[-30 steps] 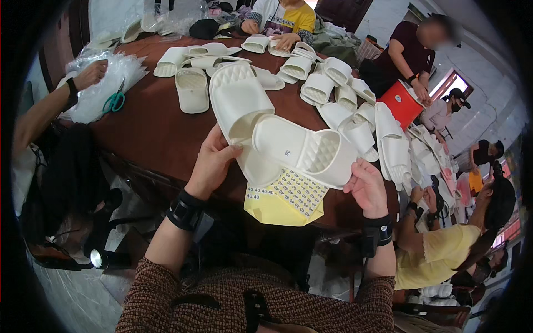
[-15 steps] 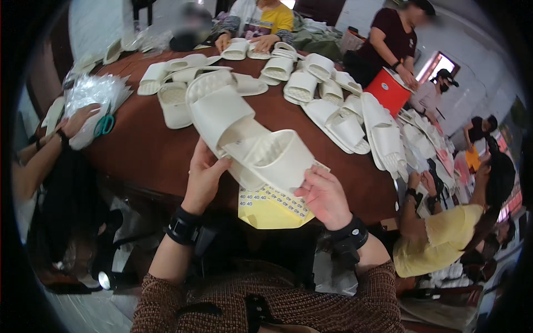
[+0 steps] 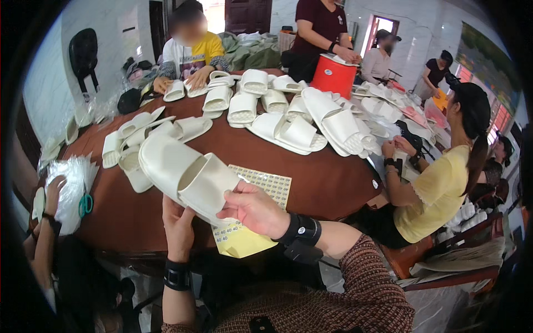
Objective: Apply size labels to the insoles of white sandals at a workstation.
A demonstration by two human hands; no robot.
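Note:
Above the near edge of the table I hold a white slipper [image 3: 208, 177], tilted, with a smooth surface and a wide strap. My left hand [image 3: 179, 225] grips it from beneath, thumb along its side. My right hand [image 3: 256, 210] has its fingers curled against the strap's near end; whether a small label is between them cannot be made out. Behind and under my right hand lies a yellow sheet of printed stickers [image 3: 266, 186], its bent yellow lower part [image 3: 244, 244] at the table's edge. Whether a second slipper lies beneath the held one is hidden.
White slippers [image 3: 286, 130] are heaped across the brown-covered table [image 3: 222, 145], with more at its left. Clear plastic bags [image 3: 69, 180] and teal scissors [image 3: 85, 205] lie near a co-worker's hand [image 3: 54, 194]. A red bucket [image 3: 333, 75] stands at the back; a person in yellow [image 3: 438, 200] sits right.
My view has shifted. The two overlapping slippers in my hands now show as one, turned smooth side up. My right hand has moved inward onto the strap, uncovering more of the sticker sheet.

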